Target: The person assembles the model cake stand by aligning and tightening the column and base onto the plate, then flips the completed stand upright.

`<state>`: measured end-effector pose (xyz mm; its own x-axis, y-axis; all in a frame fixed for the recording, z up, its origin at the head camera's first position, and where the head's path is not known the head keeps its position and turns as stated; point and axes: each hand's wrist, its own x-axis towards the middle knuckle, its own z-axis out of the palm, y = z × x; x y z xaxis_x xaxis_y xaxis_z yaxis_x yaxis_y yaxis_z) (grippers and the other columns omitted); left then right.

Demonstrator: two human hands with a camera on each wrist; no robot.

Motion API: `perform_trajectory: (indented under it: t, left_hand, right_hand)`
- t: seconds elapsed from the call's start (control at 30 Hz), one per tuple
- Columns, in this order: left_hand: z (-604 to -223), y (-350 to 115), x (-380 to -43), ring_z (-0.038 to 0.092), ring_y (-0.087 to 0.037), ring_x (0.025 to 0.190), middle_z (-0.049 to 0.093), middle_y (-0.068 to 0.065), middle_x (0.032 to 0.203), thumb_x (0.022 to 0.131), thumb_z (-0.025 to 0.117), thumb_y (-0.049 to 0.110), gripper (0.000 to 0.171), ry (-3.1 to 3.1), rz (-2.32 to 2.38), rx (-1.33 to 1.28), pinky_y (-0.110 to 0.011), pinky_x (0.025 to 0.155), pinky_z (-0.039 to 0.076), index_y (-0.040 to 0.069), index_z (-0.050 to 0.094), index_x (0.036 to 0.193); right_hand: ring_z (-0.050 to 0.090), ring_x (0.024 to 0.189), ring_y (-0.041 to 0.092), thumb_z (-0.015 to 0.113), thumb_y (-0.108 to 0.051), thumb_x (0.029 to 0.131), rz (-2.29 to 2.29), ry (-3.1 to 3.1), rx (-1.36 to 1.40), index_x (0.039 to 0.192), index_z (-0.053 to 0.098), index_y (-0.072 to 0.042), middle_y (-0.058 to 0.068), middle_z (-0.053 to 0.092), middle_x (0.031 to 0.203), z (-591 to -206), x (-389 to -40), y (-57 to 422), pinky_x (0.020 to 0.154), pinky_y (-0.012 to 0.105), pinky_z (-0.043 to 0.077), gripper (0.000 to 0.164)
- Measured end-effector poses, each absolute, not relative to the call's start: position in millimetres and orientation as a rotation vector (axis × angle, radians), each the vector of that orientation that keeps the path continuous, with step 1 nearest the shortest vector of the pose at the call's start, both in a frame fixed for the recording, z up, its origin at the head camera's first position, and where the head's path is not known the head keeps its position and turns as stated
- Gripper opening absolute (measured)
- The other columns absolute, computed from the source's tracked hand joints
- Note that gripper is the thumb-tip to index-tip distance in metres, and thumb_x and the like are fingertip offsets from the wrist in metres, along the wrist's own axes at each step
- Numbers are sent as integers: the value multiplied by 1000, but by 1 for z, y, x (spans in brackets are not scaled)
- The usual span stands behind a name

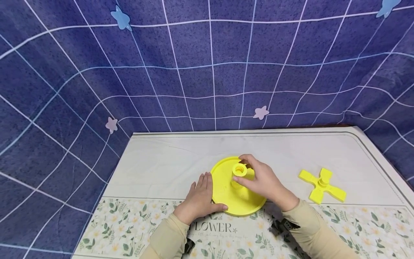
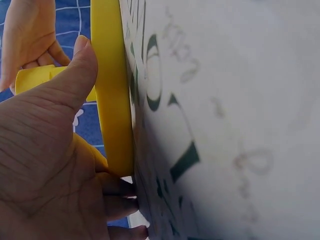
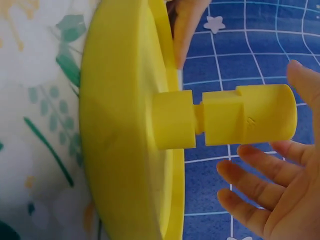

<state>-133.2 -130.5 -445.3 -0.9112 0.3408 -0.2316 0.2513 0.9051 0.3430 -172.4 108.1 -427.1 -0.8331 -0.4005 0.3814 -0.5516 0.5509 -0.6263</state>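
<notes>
A round yellow tray-like base (image 1: 223, 190) with a raised rim lies on the table. From its middle rises a short post (image 3: 174, 120), topped by a yellow hollow cylinder piece (image 1: 239, 170); a narrow neck shows between the two in the right wrist view. My right hand (image 1: 263, 180) is around the cylinder piece, thumb on the near side and fingers behind. In the right wrist view the thumb tip stands apart from it. My left hand (image 1: 202, 198) rests against the base's left edge, fingers extended, thumb along the front rim.
A yellow four-armed cross piece (image 1: 322, 185) with a peg in its centre lies to the right. The table is covered by a floral mat (image 1: 129, 226) in front and a pale cloth (image 1: 168, 154) behind. A blue gridded curtain (image 1: 194, 79) surrounds the back and sides.
</notes>
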Motion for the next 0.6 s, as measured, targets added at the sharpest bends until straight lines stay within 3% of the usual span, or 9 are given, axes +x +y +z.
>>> perform_trajectory:
  t: [0.13,0.23,0.37,0.6]
  left_hand:
    - [-445,-131,-133,9,-37,147,10,-26,159,80,66,67,120,2781,439,440,-56,115,16,-9,8,152]
    - [-444,-131,-134,8,-37,147,9,-26,159,80,65,67,120,2783,430,445,-56,115,16,-9,7,152]
    - [-444,-131,-134,7,-37,147,8,-26,159,80,66,65,119,2775,446,441,-56,115,15,-9,7,152]
    - [-444,-129,-133,6,-37,147,7,-25,159,81,67,64,119,2763,459,432,-57,115,13,-9,6,152]
  right_hand:
    - [51,126,30,67,-27,92,1258,-2555,927,143,47,-9,10,55,138,-423,-173,111,101,50,42,57]
    - [44,134,30,63,-14,94,1368,-2518,1053,144,47,-8,10,49,145,-423,-174,112,106,50,38,53]
    - [47,131,29,61,-11,95,1404,-2534,1103,140,52,-6,9,53,142,-424,-175,112,105,49,40,46]
    - [58,118,25,70,-26,92,1361,-2581,962,131,59,-10,6,62,130,-424,-175,111,97,46,47,44]
